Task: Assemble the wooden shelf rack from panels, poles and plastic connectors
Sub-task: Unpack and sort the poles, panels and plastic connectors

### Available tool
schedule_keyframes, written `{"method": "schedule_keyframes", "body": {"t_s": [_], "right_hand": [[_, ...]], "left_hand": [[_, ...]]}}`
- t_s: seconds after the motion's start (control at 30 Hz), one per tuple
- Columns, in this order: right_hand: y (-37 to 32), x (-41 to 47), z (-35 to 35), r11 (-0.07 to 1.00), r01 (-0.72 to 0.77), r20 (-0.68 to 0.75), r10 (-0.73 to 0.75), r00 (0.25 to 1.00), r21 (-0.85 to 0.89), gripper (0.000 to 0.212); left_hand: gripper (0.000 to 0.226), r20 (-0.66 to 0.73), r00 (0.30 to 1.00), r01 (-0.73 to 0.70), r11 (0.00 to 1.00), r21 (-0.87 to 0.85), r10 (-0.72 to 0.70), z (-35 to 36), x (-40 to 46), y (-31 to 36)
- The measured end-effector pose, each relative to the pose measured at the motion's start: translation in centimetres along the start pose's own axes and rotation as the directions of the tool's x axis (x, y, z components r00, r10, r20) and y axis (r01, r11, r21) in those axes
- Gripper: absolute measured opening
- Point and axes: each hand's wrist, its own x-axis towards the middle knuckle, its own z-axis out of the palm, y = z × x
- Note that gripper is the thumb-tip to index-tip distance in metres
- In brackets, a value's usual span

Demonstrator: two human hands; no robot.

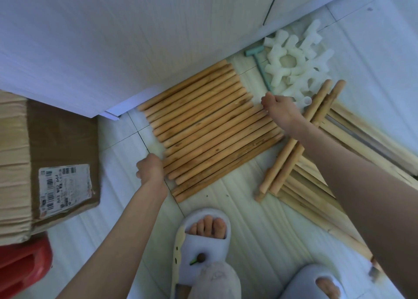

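Note:
Several wooden poles [210, 127] lie side by side in a flat row on the tiled floor, running diagonally. My left hand [150, 170] has its fingers curled against the row's near-left pole ends. My right hand [280, 109] has curled fingers pressed against the far-right pole ends. A heap of white plastic connectors [296, 61] lies at the upper right. Two loose poles [294, 145] lie across the slatted wooden panels [352, 145] on the right.
A small teal mallet [260, 66] lies beside the connectors. A white cabinet [126, 38] fills the top. A cardboard box [45, 163] and a red stool [22, 267] stand at the left. My slippered feet [203, 237] are at the bottom.

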Motion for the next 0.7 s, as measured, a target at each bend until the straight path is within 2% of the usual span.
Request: {"method": "schedule_keyframes", "body": {"t_s": [0.17,0.3,0.43,0.7], "right_hand": [[0.6,-0.1,-0.5,0.999,0.049,-0.064,-0.049,0.997,0.006,0.051],[1.2,-0.3,-0.5,0.997,0.036,-0.078,-0.041,0.996,-0.07,0.046],[1.3,-0.5,-0.2,0.999,0.022,-0.068,-0.025,0.997,-0.041,0.053],[1.9,-0.1,-0.1,0.997,0.025,-0.058,-0.03,0.998,-0.073,0.05]], "left_hand": [[0.049,0.018,1.0,0.005,0.998,-0.059,-0.004,-0.9,0.1,-0.6],[0.027,0.073,0.995,0.078,0.995,-0.056,-0.074,-1.6,-1.0,-1.1],[0.031,0.17,0.983,0.093,0.991,-0.093,-0.076,-1.9,-1.7,-1.4],[0.034,0.201,0.979,0.042,0.995,-0.089,-0.024,-1.7,-2.9,-1.2]]}}
